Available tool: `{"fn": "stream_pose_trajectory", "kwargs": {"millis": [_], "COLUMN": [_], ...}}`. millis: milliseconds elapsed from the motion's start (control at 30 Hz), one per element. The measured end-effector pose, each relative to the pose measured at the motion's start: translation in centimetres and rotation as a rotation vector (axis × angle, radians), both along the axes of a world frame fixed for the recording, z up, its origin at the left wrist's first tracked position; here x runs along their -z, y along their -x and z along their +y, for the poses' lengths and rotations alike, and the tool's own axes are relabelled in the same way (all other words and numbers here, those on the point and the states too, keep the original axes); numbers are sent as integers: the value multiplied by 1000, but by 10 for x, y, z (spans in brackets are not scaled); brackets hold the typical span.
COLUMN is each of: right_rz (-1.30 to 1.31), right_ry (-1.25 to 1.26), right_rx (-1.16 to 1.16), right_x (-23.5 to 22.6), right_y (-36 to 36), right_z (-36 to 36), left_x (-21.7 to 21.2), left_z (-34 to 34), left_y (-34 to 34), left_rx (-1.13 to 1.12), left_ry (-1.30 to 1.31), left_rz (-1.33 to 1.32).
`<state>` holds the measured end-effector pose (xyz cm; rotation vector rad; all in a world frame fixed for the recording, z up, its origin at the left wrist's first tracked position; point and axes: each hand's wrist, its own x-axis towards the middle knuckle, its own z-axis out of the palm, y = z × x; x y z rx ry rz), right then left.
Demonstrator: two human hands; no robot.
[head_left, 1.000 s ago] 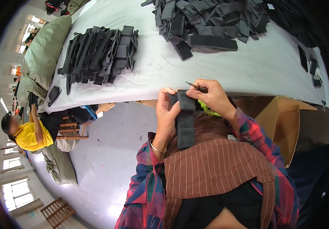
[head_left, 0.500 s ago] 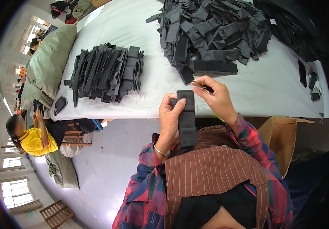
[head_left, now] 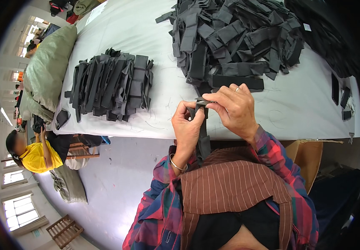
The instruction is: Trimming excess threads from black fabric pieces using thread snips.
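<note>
Pinched in my left hand (head_left: pixel 187 125) is a dark grey fabric strip (head_left: pixel 203 143), turned edge-on and hanging down toward my apron. My closed right hand (head_left: pixel 234 110) is at the strip's upper end, its fingers on small dark thread snips (head_left: pixel 201 100), mostly hidden; their tip touches or nearly touches the cloth. Just beyond my hands lies a big loose heap of similar dark strips (head_left: pixel 234 37) on the white-covered table (head_left: pixel 165 87). To the left, more strips are lined up in a neater stack (head_left: pixel 109 85).
A flat black strip (head_left: pixel 238 82) rests at the heap's near edge. Small black pieces (head_left: pixel 345 98) and black cloth (head_left: pixel 326 37) lie at the right. A cardboard box (head_left: pixel 307 160) stands below the table. Sacks (head_left: pixel 48 68) and a person in yellow (head_left: pixel 42 156) are at the left.
My right hand has come left and down to the strip's top end, bringing the snips against it. The strip has turned from face-on to edge-on in my left hand.
</note>
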<state>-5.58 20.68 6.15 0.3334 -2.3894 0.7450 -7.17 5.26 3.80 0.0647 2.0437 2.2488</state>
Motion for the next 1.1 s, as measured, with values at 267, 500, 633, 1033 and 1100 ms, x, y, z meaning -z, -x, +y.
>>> {"fn": "stream_pose_trajectory", "kwargs": {"millis": [267, 500, 633, 1033, 1100], "right_rz": [26, 53, 53, -210, -295], "right_ry": [-33, -51, -58, 497, 612], "right_rx": [7, 10, -15, 27, -17], "right_x": [9, 7, 2, -1, 3], "right_y": [9, 8, 4, -15, -18], "right_z": [1, -2, -3, 8, 7], "left_x": [1, 1, 2, -1, -2], "left_z": [-1, -5, -8, -33, -33], "left_y": [5, 3, 1, -1, -2], "left_rx": [13, 10, 5, 161, 178], "left_ry": [4, 9, 15, -499, -529], "left_rz": [-55, -73, -59, -390, -393]}}
